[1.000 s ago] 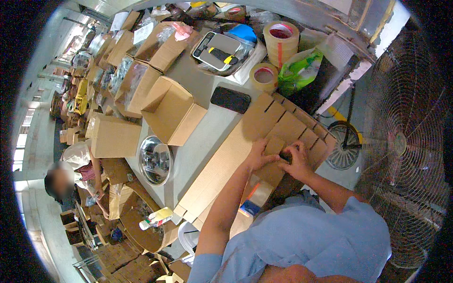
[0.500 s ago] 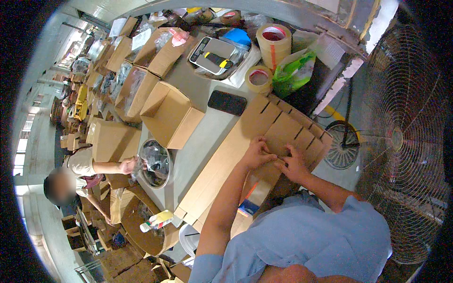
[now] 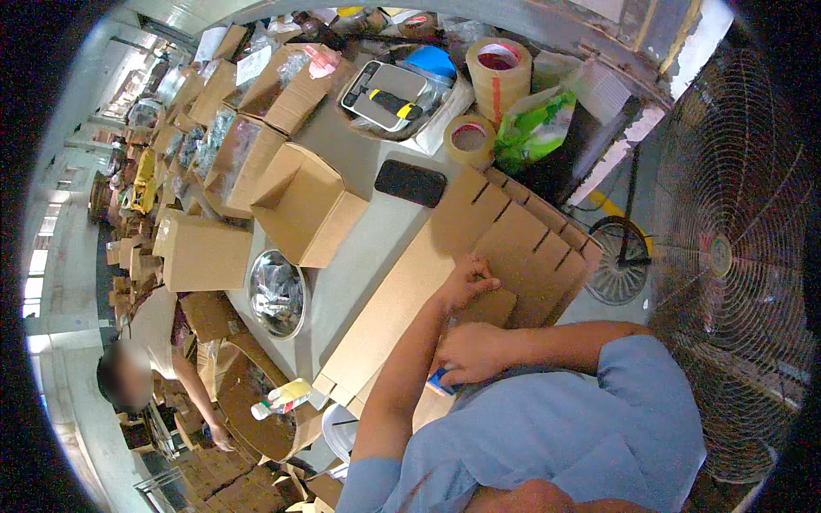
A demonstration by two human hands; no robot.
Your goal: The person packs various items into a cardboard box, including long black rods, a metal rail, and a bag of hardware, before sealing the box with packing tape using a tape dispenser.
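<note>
**Ana:** Cardboard first: where does that long flat stack of brown corrugated box blanks (image 3: 410, 291) lie?

**Ben:** Across the grey worktable (image 3: 376, 227), running from its near corner up toward the black phone (image 3: 410, 182). Lying flat like that, the top sheet is easy to get at.

**Ana:** And the left hand (image 3: 466, 280)?

**Ben:** Its fingers are curled over a small folded brown cardboard piece (image 3: 489, 305) on top of the stack, clenched on its upper edge, seemingly to pin it against the sheets below.

**Ana:** The right hand (image 3: 470, 352)?

**Ben:** Lower, just at the stack's near edge. It is closed loosely around a small blue object (image 3: 440, 381), probably a cutter or marker; too little shows to tell. It sits close to the body, likely kept ready beside the work.

**Ana:** What surrounds them?

**Ben:** An open brown carton (image 3: 304, 205) stands left of the stack, a round steel bowl (image 3: 277, 293) near it. Two rolls of tan packing tape (image 3: 499, 73) sit at the far end beside a green plastic bag (image 3: 534, 128). A large wire-guarded fan (image 3: 727, 256) stands to the right. Another person (image 3: 158, 342) bends among cartons on the floor to the left.
</note>
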